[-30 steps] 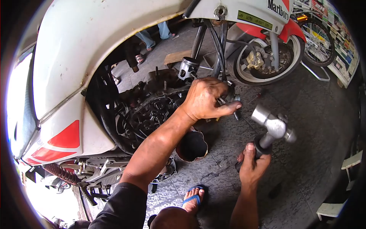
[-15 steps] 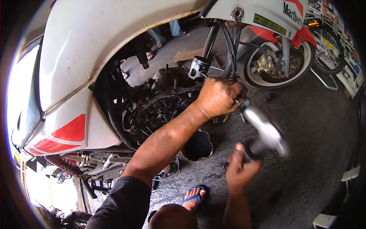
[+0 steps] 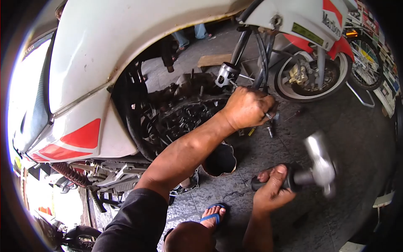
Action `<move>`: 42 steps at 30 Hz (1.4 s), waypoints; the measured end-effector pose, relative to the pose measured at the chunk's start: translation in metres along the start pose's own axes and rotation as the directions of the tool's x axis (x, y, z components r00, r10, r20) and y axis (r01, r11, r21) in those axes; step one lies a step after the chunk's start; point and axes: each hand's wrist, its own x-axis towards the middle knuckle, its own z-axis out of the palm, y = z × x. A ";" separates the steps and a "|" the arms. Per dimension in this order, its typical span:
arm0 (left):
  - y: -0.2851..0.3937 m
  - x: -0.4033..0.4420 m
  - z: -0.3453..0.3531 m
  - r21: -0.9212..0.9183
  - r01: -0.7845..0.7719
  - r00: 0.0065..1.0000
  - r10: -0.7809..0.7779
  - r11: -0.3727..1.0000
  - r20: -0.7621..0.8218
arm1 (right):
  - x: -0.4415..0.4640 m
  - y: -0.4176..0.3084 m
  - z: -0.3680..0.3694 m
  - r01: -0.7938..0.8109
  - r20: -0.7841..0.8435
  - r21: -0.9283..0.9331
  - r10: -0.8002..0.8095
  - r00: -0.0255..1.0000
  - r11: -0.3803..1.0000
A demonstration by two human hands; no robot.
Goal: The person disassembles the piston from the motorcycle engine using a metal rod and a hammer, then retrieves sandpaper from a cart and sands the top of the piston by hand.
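1. Working over a dark grey stone-tiled floor (image 3: 243, 197), bright with glare at near left and shadowed at right, with a blue-strapped flip-flop (image 3: 216, 217) on the near foot.
2. Hemmed in at left by glossy white bodywork with red patches (image 3: 88, 54), at far right by a white-rimmed motorcycle wheel with a brake disc (image 3: 282, 84), and beyond that by a wire-spoked wheel (image 3: 366, 63).
3. Facing, on the far side, a pale wooden board (image 3: 216, 60) and legs in blue jeans (image 3: 180, 38).
4. Reaching with the left forearm across a greasy black opened engine (image 3: 180, 115), blocking part of it from view, just left of a dark round tub with a ragged rim (image 3: 221, 161).
5. Clamping the left hand (image 3: 252, 108) on a slim silver metal piece (image 3: 269, 116), mostly hidden by the fist, just beside a tilted silver piston (image 3: 228, 74).
6. Gripping in the right hand (image 3: 275, 189), well apart from the left, a black-handled hammer with a silver head (image 3: 303, 178), blurred.
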 end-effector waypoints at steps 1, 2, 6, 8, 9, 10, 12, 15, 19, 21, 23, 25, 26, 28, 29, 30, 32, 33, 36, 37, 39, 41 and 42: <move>0.000 -0.001 0.000 0.022 0.006 1.000 -0.006 1.000 0.018 | -0.004 0.002 0.001 -0.026 -0.004 -0.068 0.026 1.000 0.997; 0.001 0.002 0.000 0.047 -0.003 1.000 0.001 0.999 0.029 | -0.004 0.007 0.003 -0.040 -0.016 -0.131 0.038 0.999 0.991; 0.000 0.003 0.002 0.014 -0.023 0.999 0.023 1.000 -0.035 | 0.008 0.015 0.001 -0.080 0.032 -0.124 0.084 0.996 0.989; 0.003 0.000 -0.001 0.019 -0.014 1.000 0.014 1.000 -0.011 | 0.007 0.002 0.004 -0.187 0.025 -0.062 0.188 0.982 0.980; 0.004 -0.001 -0.002 0.013 -0.032 0.999 0.033 0.999 -0.014 | 0.011 0.004 -0.006 -0.202 -0.048 -0.062 0.199 0.979 0.977; 0.004 -0.001 -0.002 0.008 -0.050 0.999 0.050 0.999 -0.021 | 0.018 0.005 -0.015 -0.213 -0.118 -0.064 0.205 0.972 0.975; 0.005 -0.001 0.000 -0.025 -0.015 1.000 0.014 1.000 -0.025 | 0.032 0.001 -0.020 -0.221 -0.125 -0.024 0.216 0.968 0.975; 0.019 0.000 -0.007 -0.127 -0.045 0.981 0.020 0.991 -0.193 | 0.051 0.008 -0.028 -0.295 -0.138 0.024 0.295 0.945 0.955; 0.076 0.009 -0.030 -0.354 -0.083 0.941 -0.044 0.931 -0.335 | 0.069 0.049 -0.068 -0.547 -0.021 -0.076 0.547 0.837 0.834; 0.104 0.002 -0.048 -0.465 0.062 0.957 -0.185 0.883 -0.225 | 0.069 0.090 -0.101 -0.665 -0.059 -0.165 0.666 0.744 0.728; 0.115 -0.010 -0.067 -0.588 0.139 0.963 -0.247 0.797 -0.107 | 0.061 0.137 -0.140 -0.765 -0.135 -0.251 0.761 0.635 0.593; 0.117 -0.024 -0.074 -0.648 0.143 0.957 -0.272 0.748 -0.103 | 0.053 0.171 -0.169 -0.815 -0.230 -0.356 0.802 0.551 0.457; 0.118 -0.031 -0.075 -0.673 0.127 0.939 -0.308 0.729 -0.156 | 0.050 0.169 -0.167 -0.811 -0.266 -0.429 0.802 0.535 0.398; 0.115 -0.038 -0.076 -0.699 0.107 0.911 -0.351 0.707 -0.216 | 0.063 0.167 -0.160 -0.713 -0.223 -0.588 0.770 0.598 0.383; 0.115 -0.040 -0.078 -0.717 0.123 0.909 -0.368 0.686 -0.197 | 0.071 0.142 -0.127 -0.620 -0.123 -0.637 0.733 0.669 0.458; 0.115 -0.040 -0.079 -0.734 0.134 0.910 -0.376 0.666 -0.175 | 0.082 0.115 -0.091 -0.505 0.017 -0.634 0.663 0.749 0.586; 0.120 -0.035 -0.077 -0.746 0.081 0.877 -0.403 0.661 -0.261 | 0.094 0.060 -0.013 -0.226 0.303 -0.426 0.374 0.877 0.876; 0.121 -0.033 -0.078 -0.748 0.050 0.857 -0.413 0.662 -0.307 | 0.099 0.035 0.033 -0.032 0.409 -0.325 0.171 0.897 0.945; 0.121 -0.035 -0.091 -0.765 0.056 0.879 -0.394 0.642 -0.266 | 0.130 0.002 0.140 0.501 0.523 -0.218 -0.333 0.785 0.838; 0.120 -0.037 -0.094 -0.766 0.045 0.882 -0.385 0.641 -0.271 | 0.152 0.015 0.156 0.569 0.529 -0.397 -0.327 0.783 0.720; 0.117 -0.041 -0.100 -0.733 0.035 0.852 -0.404 0.679 -0.333 | 0.190 0.023 0.174 0.609 0.531 -0.556 -0.322 0.784 0.565; 0.116 -0.047 -0.108 -0.732 0.050 0.851 -0.413 0.679 -0.325 | 0.209 0.017 0.182 0.306 0.543 -0.726 0.239 0.805 0.617; 0.114 -0.047 -0.110 -0.727 0.068 0.846 -0.426 0.684 -0.321 | 0.209 0.017 0.180 0.310 0.541 -0.725 0.231 0.808 0.616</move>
